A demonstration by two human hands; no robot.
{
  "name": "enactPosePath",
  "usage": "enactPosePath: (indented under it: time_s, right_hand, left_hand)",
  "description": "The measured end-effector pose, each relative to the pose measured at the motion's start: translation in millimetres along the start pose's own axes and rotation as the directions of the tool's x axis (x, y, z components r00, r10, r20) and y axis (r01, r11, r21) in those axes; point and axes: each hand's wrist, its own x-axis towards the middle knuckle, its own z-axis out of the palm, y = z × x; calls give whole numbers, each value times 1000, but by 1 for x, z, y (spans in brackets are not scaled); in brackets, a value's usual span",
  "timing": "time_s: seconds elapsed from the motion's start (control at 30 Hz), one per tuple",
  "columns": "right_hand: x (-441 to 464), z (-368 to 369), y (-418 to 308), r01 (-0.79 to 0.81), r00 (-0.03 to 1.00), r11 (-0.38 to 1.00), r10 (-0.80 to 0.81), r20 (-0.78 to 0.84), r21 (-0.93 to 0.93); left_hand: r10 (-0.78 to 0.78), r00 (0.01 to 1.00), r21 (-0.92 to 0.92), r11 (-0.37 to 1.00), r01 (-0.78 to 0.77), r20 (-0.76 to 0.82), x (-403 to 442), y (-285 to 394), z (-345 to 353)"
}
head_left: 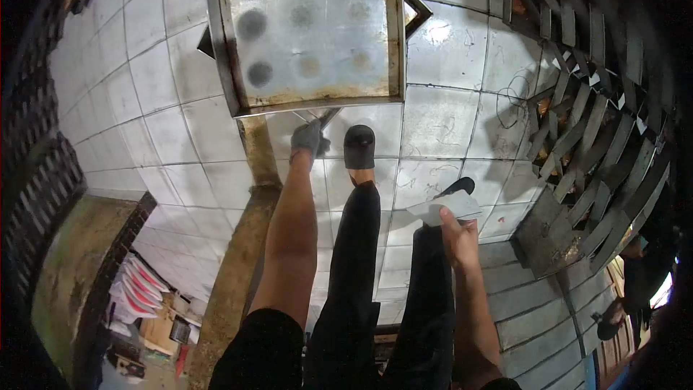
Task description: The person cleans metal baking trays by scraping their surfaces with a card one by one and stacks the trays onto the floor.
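My left hand [309, 141], in a grey glove, is closed at the near edge of a square metal tray [317, 105], around a thin metal bar [330, 117] that juts out from under it. The tray has a raised rim and dark and brownish round marks on its bare surface. My right hand [460, 240] is ungloved and pinches a few thin pale sheets [433, 211], thumb on top. Whether they are paper or another material I cannot tell. The sheets hang above my right foot and hide part of its black shoe [456, 187].
White tiles [440, 119] cover the floor. To the right stand stacks of slanted dark metal strips [585, 144]. A brownish beam [234, 282] runs along my left, beside a worn panel [79, 260] and red-and-white items [137, 285]. Another person [639, 282] is at the far right.
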Motion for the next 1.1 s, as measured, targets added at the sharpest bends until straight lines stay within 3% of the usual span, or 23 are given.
enactPosePath:
  time_s: [0.07, 0.1, 0.2, 0.33, 0.47, 0.57, 0.67, 0.7, 0.73, 0.8, 0.83, 0.93, 1.07, 1.1]
  right_hand:
    - [-3, 8, -8, 4, 999, 1000, -3, 37, -8]
    - [-6, 15, -14, 16, 999, 1000, -16, 40, 5]
    - [-10, 25, -25, 1, 999, 999, -3, 47, 42]
    - [-14, 29, -36, -2, 998, 998, -2, 69, 66]
    - [-17, 18, -36, 15, 997, 997, -21, 78, 82]
    - [-21, 11, -34, 24, 997, 995, -31, 65, 99]
    - [-29, 3, -42, -22, 999, 991, 18, 30, 129]
    - [-32, -1, -42, -14, 999, 990, 10, 31, 141]
    - [-33, -4, -41, -7, 1000, 984, 5, 13, 176]
    - [-37, -16, -41, 6, 1000, 972, -6, -1, 233]
    - [-40, -24, -41, 6, 1000, 973, -10, 19, 229]
    - [-59, -50, -47, 2, 999, 977, -13, 49, 213]
    - [-107, -95, -77, -9, 1000, 993, 10, -3, 117]
    - [-115, -113, -80, 3, 998, 986, -14, 62, 167]
  left_hand:
    - [-9, 998, 130, 991, 17, -61, -17, 22, 1]
    - [63, 994, 4, 998, -63, -94, -30, 29, 8]
    - [70, 982, -424, 906, 12, 178, -44, 45, 15]
    - [123, 969, -513, 858, 5, 215, -38, 62, 37]
    - [78, 987, -552, 834, 14, 143, -28, 56, 41]
    - [87, 987, -508, 862, -7, 134, -33, 57, 37]
    - [-50, 932, -209, 969, 133, 360, -49, 64, 21]
    - [-98, 936, -130, 980, 150, 339, -65, 67, 23]
    - [-88, 937, -121, 983, 136, 337, -72, 63, 23]
    - [-52, 964, 184, 983, 4, 261, -92, 56, 22]
    - [29, 964, 194, 978, -83, 264, -110, 53, 24]
    - [74, 967, 336, 929, -157, 246, -166, 47, 43]
    - [60, 936, 397, 894, -205, 348, -236, 23, 99]
    - [48, 926, 407, 889, -211, 374, -255, 18, 118]
